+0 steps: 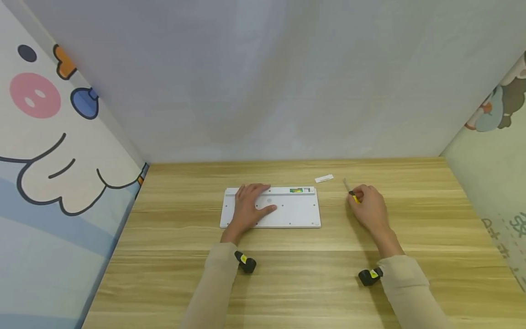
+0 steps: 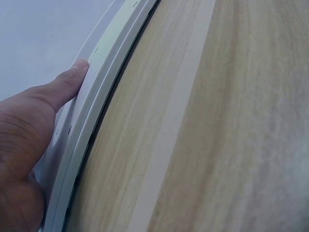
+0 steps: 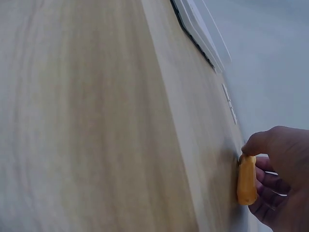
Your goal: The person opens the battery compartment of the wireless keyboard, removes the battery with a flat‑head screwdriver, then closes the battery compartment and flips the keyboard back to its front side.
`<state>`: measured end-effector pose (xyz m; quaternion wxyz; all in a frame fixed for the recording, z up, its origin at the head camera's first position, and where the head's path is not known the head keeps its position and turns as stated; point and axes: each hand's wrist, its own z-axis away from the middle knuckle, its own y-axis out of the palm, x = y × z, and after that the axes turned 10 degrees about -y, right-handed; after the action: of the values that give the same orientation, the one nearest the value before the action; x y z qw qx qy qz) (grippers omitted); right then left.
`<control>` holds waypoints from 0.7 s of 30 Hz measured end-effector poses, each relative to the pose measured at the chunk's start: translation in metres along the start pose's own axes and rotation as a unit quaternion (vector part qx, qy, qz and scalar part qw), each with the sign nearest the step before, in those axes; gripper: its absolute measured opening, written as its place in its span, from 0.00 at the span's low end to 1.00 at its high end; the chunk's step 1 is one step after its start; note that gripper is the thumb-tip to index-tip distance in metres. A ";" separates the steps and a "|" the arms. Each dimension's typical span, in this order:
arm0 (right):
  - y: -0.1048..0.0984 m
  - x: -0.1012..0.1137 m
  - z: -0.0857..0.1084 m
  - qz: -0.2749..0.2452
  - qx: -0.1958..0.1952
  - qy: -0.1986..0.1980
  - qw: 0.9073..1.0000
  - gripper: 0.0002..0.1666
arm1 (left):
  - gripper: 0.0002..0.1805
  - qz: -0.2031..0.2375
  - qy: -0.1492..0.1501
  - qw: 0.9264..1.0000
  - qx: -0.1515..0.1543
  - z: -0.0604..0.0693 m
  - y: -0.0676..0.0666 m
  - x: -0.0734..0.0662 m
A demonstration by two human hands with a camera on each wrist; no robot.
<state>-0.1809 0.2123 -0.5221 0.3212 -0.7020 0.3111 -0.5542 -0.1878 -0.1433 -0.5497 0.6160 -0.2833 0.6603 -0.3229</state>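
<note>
A white keyboard [image 1: 293, 212] lies with its underside up on the wooden table, a green battery [image 1: 296, 190] showing in the slot at its upper right. My left hand [image 1: 246, 208] rests on its left half, fingers relaxed and thumb spread; in the left wrist view the thumb of that hand [image 2: 29, 130] lies on the keyboard [image 2: 91, 92] near its edge. Right of the keyboard, my right hand [image 1: 371, 208] holds a screwdriver [image 1: 354, 197], its shaft pointing away to the upper left. The right wrist view shows the hand [image 3: 285, 169] pinching the orange-yellow handle [image 3: 247, 181].
A small white cover strip [image 1: 324, 178] lies on the table [image 1: 304, 274] beyond the keyboard's upper right corner. A grey curtain [image 1: 267, 82] stands behind the table, with cartoon-printed walls [image 1: 53, 137] at both sides.
</note>
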 end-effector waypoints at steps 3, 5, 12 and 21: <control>0.000 0.000 0.000 -0.001 0.000 -0.004 1.000 0.18 | 0.36 0.001 0.001 1.000 -0.001 0.001 -0.001 -0.001; -0.001 0.001 0.000 0.001 0.001 -0.009 1.000 0.18 | 0.36 0.002 0.002 1.000 -0.001 0.001 -0.001 -0.001; -0.003 0.004 -0.005 0.002 -0.008 -0.028 1.000 0.18 | 0.36 0.001 -0.002 1.000 0.002 0.001 -0.003 -0.003; -0.010 0.009 -0.009 -0.001 0.010 -0.030 0.999 0.19 | 0.36 0.000 -0.004 1.000 0.006 0.003 -0.004 -0.003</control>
<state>-0.1868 0.2099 -0.5075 0.3370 -0.7152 0.2947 -0.5367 -0.1847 -0.1434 -0.5445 0.6208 -0.2807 0.6557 -0.3254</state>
